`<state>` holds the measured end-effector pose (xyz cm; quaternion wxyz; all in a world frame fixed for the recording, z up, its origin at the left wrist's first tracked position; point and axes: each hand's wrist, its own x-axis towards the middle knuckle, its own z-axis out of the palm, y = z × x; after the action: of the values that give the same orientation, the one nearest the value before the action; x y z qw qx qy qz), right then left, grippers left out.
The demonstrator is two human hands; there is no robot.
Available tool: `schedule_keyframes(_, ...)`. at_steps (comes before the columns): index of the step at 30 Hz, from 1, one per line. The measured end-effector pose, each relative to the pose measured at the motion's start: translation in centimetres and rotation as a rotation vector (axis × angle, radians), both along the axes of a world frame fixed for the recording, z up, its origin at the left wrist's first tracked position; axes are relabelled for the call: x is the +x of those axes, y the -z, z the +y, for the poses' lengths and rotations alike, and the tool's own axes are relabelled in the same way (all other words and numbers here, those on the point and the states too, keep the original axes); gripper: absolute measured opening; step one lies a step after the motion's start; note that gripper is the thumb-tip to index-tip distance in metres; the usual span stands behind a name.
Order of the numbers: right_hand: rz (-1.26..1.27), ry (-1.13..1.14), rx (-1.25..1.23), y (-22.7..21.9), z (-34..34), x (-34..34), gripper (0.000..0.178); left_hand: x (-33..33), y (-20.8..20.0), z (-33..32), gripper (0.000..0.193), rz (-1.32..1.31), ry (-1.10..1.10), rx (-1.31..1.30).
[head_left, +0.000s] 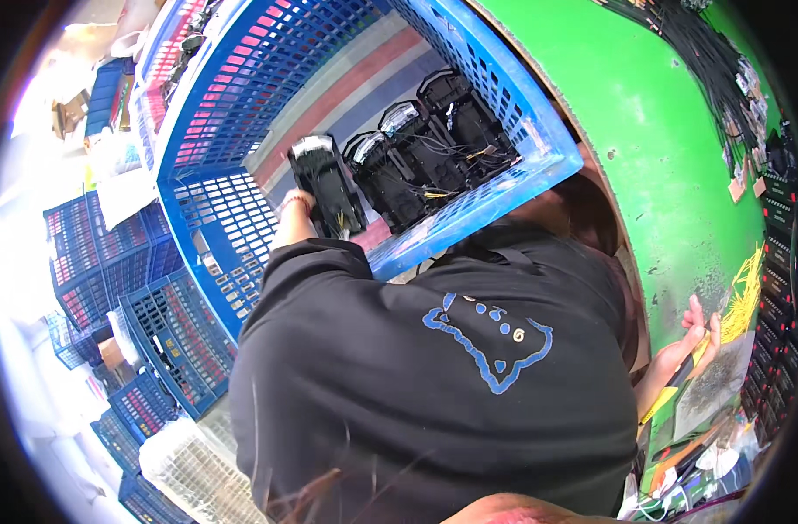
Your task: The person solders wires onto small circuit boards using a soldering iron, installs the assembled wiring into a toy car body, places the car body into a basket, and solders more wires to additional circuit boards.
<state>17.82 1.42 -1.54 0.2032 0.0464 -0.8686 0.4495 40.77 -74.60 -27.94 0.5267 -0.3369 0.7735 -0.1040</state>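
Note:
Reaching down into a large blue plastic crate, my left hand is closed at the edge of a black plastic housing with a clear end. The housing hides most of its fingers. Several similar black housings with thin wires lie beside it along the crate's right side. Over the green tabletop, my right hand is closed around a slim yellow-and-black tool, whose exact kind is unclear. A bundle of yellow wires lies right beside those fingers.
Black cables lie on the far part of the green table, and rows of black boxes line its right edge. Small bags and tools clutter the near right. Stacked blue crates and a white basket stand at left.

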Motion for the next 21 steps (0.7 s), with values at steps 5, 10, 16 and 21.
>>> schedule_keyframes(5, -0.101, -0.045, 0.063, -0.8, -2.3, -0.6, 0.037, 9.2, 5.2, 3.1, 0.045, 0.012, -0.29, 0.1)
schedule_keyframes(10, -0.182, -0.124, 0.076, -1.4, -4.7, -1.2, 0.038, 13.1, 5.4, 4.8, 0.047, 0.013, -0.228, 0.226)
schedule_keyframes(16, -0.216, -0.109, -0.258, -0.8, -6.1, -1.4, 0.026, 6.7, 8.4, 2.4, 0.051, -0.035, 0.634, 0.581)
schedule_keyframes(21, -0.021, 0.007, -0.096, -0.4, -3.7, -1.1, 0.022, -9.9, 2.5, 5.7, 0.055, 1.184, -0.695, -0.333)
